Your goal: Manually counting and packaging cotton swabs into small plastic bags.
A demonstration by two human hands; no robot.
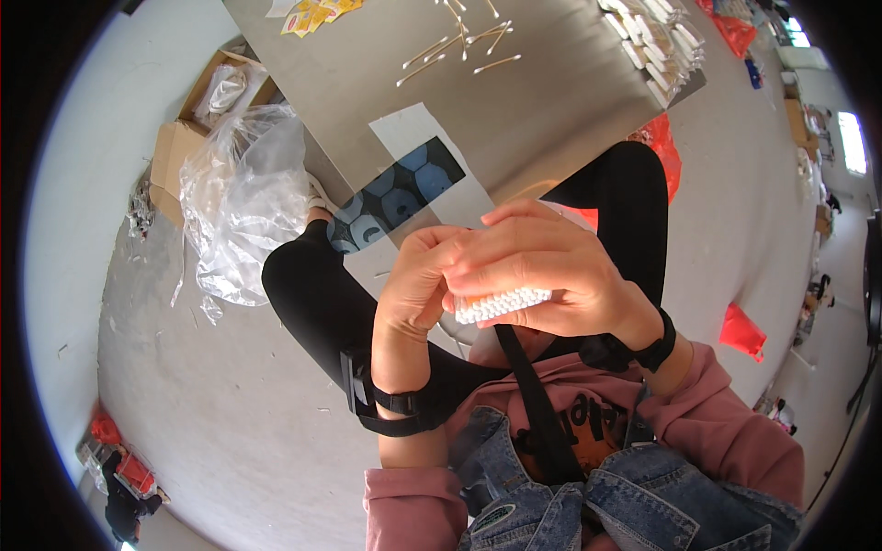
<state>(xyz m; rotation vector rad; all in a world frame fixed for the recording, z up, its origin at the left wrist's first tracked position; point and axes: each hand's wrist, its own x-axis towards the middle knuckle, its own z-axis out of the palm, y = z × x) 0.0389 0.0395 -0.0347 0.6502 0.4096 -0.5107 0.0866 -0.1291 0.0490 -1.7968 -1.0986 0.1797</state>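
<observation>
Holding a tight bundle of cotton swabs [503, 305] in the right hand [542, 262], white tips toward the body, above the lap and short of the counter [570, 87]. Touching near its left end with the left hand [418, 275], fingers bent, grip partly hidden: cannot tell if closed on it. Farther: patterned sheet [427, 174] at the counter's near left corner, loose swabs [497, 63] mid-surface.

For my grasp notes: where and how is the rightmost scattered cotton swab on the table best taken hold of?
The rightmost swab is probably best pinched mid-stick, from above and the near side. It lies flat, thin and straight, with a white tip at each end that this grip leaves untouched. The other scattered swabs lie beyond it and to its left, so the near side looks easiest.
</observation>
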